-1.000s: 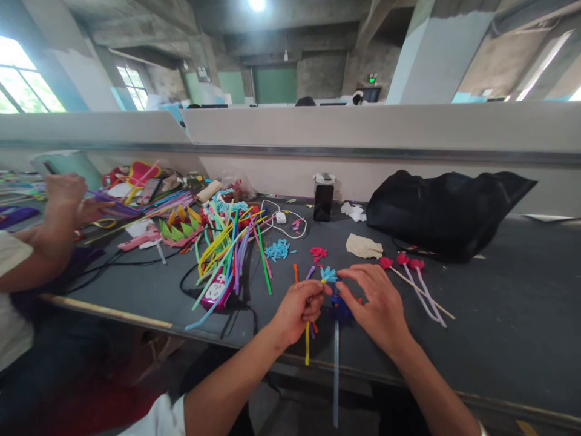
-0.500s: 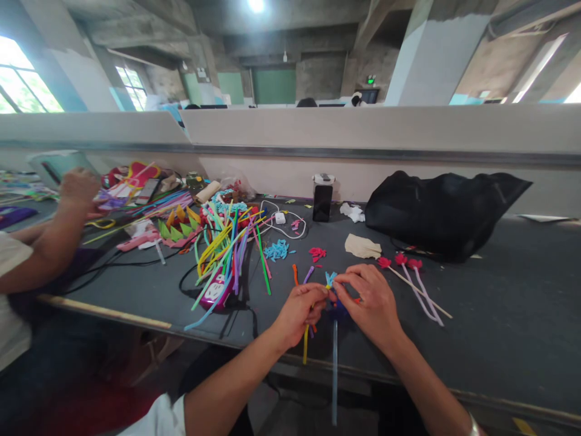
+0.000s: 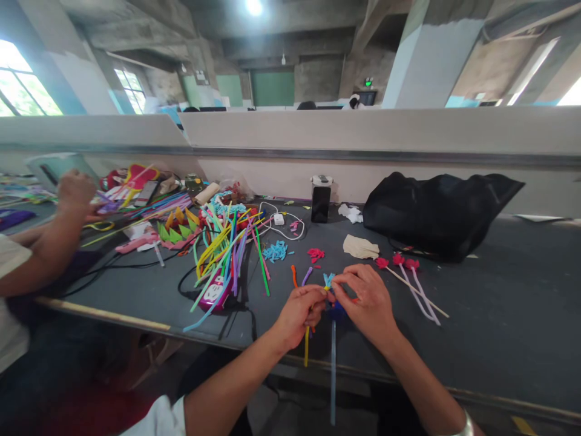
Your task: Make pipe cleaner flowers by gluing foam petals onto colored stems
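Observation:
My left hand (image 3: 297, 312) is closed in a pinch around a yellow pipe cleaner (image 3: 306, 351), whose lower end hangs below my fist. At its top sits a small cluster of light blue pipe cleaner pieces (image 3: 329, 278). My right hand (image 3: 370, 300) touches that cluster from the right, thumb and index finger pinched together. What lies between those fingertips is too small to make out. Beneath my hands a dark blue thing (image 3: 336, 312) is mostly hidden. A long pale blue stick (image 3: 333, 375) juts past the table edge. Orange (image 3: 294, 275) and purple (image 3: 307, 275) pipe cleaners lie beside my left hand.
Piles of cut blue pieces (image 3: 276, 251) and pink pieces (image 3: 315, 255) lie ahead. Left are loose pipe cleaners (image 3: 227, 242) over a purple power strip (image 3: 213, 297). Right are red flowers (image 3: 399, 260) and a black bag (image 3: 436, 212). Another person's arm (image 3: 54, 242) is far left.
The view has shifted slightly. My hands keep nearly the same pose at the blue cluster, and the things on the table have not visibly moved.

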Motion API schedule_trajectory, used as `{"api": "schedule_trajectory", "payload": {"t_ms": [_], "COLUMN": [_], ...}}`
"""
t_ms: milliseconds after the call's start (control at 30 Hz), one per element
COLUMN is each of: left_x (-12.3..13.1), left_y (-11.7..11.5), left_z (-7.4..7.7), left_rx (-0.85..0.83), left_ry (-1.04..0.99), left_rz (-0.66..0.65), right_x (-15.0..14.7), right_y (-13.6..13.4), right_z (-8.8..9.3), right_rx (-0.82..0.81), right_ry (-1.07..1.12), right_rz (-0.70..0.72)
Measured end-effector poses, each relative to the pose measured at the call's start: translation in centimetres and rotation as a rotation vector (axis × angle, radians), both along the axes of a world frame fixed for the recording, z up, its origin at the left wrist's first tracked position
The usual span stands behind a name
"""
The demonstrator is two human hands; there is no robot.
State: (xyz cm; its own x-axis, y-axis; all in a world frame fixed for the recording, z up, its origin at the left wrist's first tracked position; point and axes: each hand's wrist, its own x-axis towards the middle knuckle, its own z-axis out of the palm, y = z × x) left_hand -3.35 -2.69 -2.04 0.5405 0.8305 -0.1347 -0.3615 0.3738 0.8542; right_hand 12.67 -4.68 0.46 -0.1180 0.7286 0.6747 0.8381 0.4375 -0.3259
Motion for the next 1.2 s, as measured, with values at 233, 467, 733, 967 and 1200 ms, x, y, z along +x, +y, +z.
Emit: {"api": "schedule_trajectory", "payload": {"t_ms": [233,467,733,967,1200], "left_x": [-0.2,-0.3,-0.3,-0.6,-0.4], "left_y": [-0.1,-0.1,0.2,0.3,0.2], "left_z": [0.6,1.0,0.8,1.0,1.2], "left_rx": [-0.015,-0.007,0.03,0.004,-0.056], "left_ry": [-0.076,-0.147,-0.153,-0.181,-0.228], "left_rz": [-0.038,-0.026,-0.001,0.038,0.088], "right_x": [0.4,0.6,-0.3,-0.4,-0.6], "right_y": [-0.7,-1.1,-1.4,-1.5,-1.6], "right_z": [0.8,0.6,0.3,0.2,-0.1], "right_rx": [0.159,0.158,0.047,0.01,-0.032], "right_ry": [0.149,0.247,0.249,0.228,0.212], "right_rz": [0.002,0.02,0.082,0.092,0.083]}}
